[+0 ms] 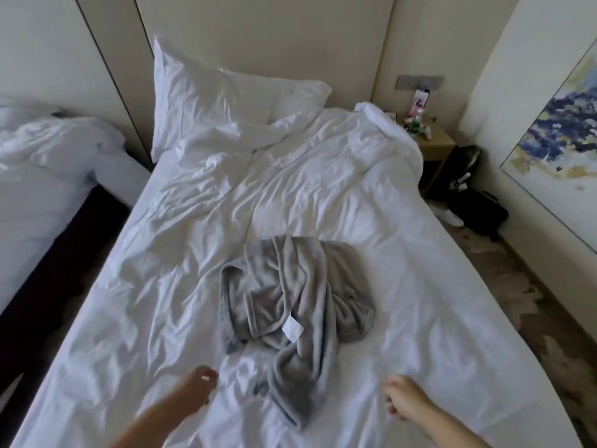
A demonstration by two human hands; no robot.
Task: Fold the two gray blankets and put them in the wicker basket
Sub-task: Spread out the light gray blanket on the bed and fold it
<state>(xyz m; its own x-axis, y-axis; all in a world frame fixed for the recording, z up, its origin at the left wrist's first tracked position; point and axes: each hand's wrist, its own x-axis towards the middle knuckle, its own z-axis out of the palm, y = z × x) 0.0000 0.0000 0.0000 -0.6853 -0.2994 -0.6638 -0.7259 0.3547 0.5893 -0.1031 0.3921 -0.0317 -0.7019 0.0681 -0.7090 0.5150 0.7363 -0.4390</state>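
Gray blanket heap [297, 286], crumpled ctr-frame on bed [452, 286], judged soft, light, limp: grip hemmed edge nr white tag [292, 328]; left hand [197, 388] & right hand [403, 399], lower frame, loosely curled, empty.

A gray fleece blanket [290, 286] lies crumpled in a loose heap on the white bed sheet [452, 318]. Its white label [293, 328] faces up, and one end trails toward the near edge.

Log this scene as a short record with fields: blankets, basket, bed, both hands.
blankets: gray heap, crumpled, unfolded; count unclear
label: white label on the heap
bed: white bed under the heap
basket: not in view
left hand: empty, beside the heap's near end, apart
right hand: empty, over the sheet
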